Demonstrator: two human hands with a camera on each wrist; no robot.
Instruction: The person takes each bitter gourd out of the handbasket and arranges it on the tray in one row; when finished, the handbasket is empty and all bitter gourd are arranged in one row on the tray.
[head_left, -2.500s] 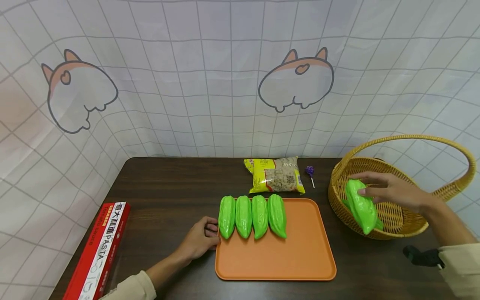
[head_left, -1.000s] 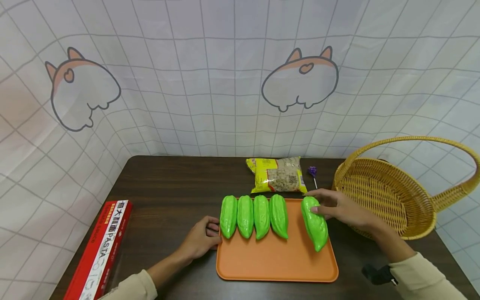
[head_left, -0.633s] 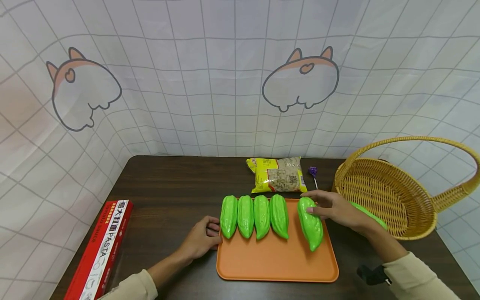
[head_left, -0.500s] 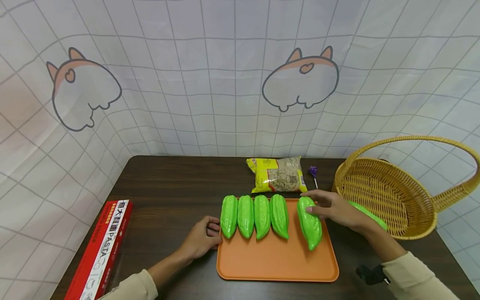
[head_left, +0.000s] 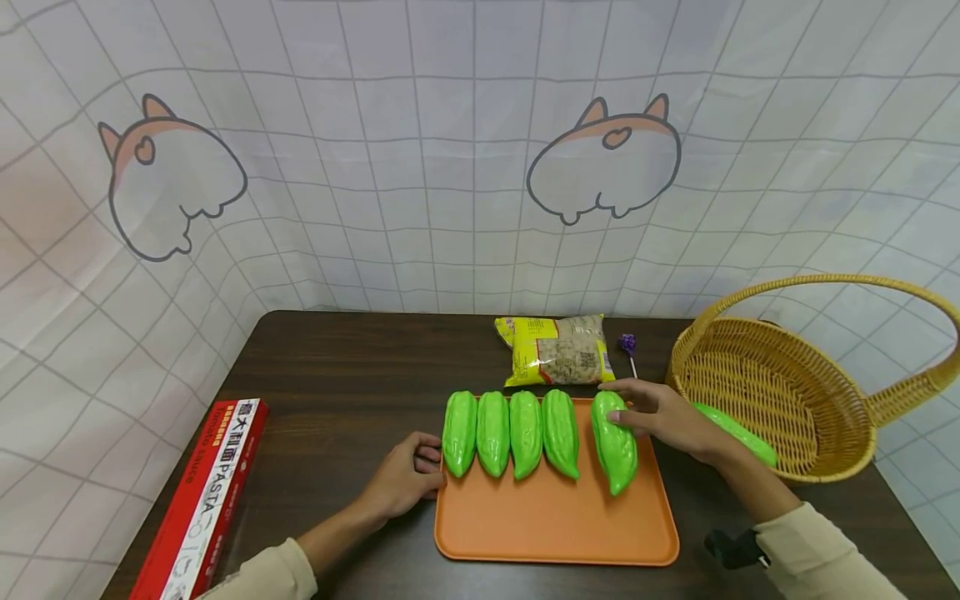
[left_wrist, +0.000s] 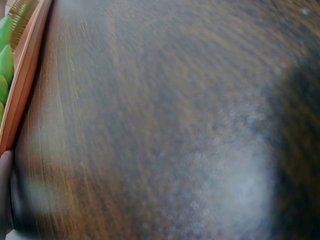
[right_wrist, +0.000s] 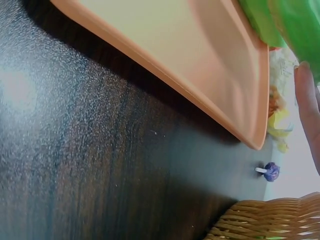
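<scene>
My right hand (head_left: 662, 417) grips a bright green bitter melon (head_left: 615, 446), with a ridged, shiny skin and pointed tip, over the right part of the orange tray (head_left: 555, 533). In the right wrist view, a fingertip touches this bitter melon (right_wrist: 302, 30), seen above the tray's far end. Several like it, the leftmost bitter melon (head_left: 459, 433) among them, lie side by side along the tray's back left. My left hand (head_left: 401, 477) holds the tray's left edge with curled fingers; the left wrist view catches only a finger (left_wrist: 6, 185) at the rim.
A wicker basket (head_left: 847, 450) with a tall handle stands right of the tray, a green bitter melon (head_left: 738, 433) inside. Behind the tray lie a yellow bag (head_left: 558, 350) and a purple lollipop (head_left: 628, 343). A red pasta box (head_left: 198, 500) lies at the left.
My right hand has carried a bitter melon from the basket leftward over the tray, then edged it slightly farther left toward the row. My left hand has stayed at the tray's edge.
</scene>
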